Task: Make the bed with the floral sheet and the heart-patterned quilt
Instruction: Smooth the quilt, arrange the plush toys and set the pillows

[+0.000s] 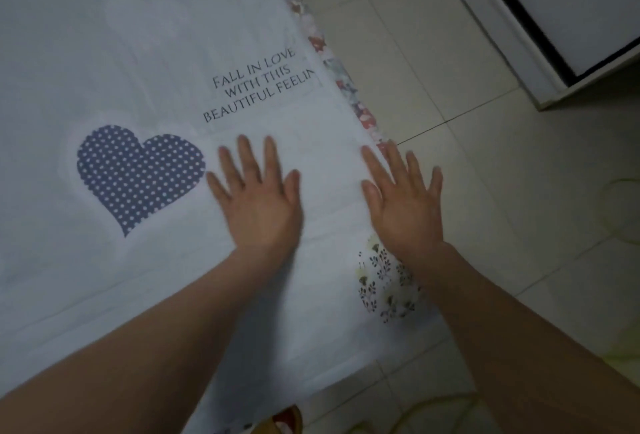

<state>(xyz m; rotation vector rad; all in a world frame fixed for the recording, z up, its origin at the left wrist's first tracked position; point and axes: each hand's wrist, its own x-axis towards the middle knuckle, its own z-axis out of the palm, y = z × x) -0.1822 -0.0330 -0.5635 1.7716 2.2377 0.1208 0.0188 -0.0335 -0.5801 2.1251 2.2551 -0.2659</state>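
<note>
The pale quilt covers the bed, showing a navy dotted heart and printed lettering. A strip of the floral sheet peeks out along the quilt's right edge. My left hand lies flat on the quilt, fingers spread, just right of the heart. My right hand is flat with straight fingers at the quilt's right edge, its fingertips reaching over the edge above the floor. A small floral print shows on the quilt below my right wrist.
Pale floor tiles run along the bed's right side. A white cabinet or door with a dark gap stands at the top right. Something reddish lies on the floor below the quilt's near corner.
</note>
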